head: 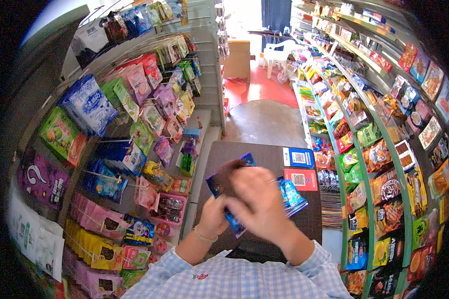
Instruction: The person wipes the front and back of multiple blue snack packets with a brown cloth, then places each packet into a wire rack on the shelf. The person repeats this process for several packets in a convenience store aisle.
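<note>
In front of my chest, over a dark brown table [262, 157], my left hand [211, 215] grips dark blue packets [215, 183]. They look like snack packets, and how many there are cannot be made out. My right hand [260, 198] lies across them, blurred by motion, with its thumb towards my left hand. Whether its fingers hold a packet is hidden by the blur. Bright blue packets [295, 198] lie on the table just right of my right hand, against a red card with a printed code [301, 176]. Behind that card lies a blue card with a printed code [299, 157].
Hanging snack bags [88, 102] crowd the left rack close to the table. A tiered shelf [370, 187] full of snack packets lines the right side. Beyond the table, a concrete floor [265, 121] leads to a white plastic chair [278, 54] and a wooden cabinet [237, 59].
</note>
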### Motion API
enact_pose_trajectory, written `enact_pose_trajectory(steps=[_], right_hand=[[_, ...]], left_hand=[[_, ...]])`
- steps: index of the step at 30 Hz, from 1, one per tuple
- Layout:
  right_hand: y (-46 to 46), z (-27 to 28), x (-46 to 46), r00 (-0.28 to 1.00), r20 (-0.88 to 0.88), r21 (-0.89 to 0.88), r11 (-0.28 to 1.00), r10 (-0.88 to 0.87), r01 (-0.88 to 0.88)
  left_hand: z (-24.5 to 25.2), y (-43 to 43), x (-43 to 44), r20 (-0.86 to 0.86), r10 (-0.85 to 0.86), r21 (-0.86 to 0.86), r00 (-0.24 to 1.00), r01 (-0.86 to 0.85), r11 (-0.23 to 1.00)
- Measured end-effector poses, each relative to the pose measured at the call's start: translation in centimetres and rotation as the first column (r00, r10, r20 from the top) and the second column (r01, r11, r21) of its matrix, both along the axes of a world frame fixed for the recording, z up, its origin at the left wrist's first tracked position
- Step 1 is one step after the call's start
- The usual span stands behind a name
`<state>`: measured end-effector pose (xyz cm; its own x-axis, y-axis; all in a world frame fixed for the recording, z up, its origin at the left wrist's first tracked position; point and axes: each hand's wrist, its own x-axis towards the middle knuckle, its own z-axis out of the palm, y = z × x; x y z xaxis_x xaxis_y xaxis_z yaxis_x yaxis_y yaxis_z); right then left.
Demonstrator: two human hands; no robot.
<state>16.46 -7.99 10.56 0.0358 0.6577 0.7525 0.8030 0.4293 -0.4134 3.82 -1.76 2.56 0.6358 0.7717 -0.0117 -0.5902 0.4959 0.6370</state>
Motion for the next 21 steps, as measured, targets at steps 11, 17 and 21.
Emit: enact_pose_trajectory(steps=[11,17,21], right_hand=[[2.5,-10.5,8.6,0.072,-0.992,-0.124,0.826,-0.101,-0.549],[0.6,-10.2,5.1,-0.114,-0.972,-0.107,0.824,-0.204,-0.557],[-0.4,-7.3,9.1,0.065,-0.989,-0.142,0.749,-0.131,-0.647]], left_hand=[[1.3,0.3,-2.3,0.146,0.079,0.003,0.986,-0.08,0.997],[-0.2,-0.3,-0.9,0.173,0.024,0.077,0.985,-0.038,0.996],[0.8,-0.3,-3.7,0.226,-0.247,0.334,0.942,0.164,0.928]])
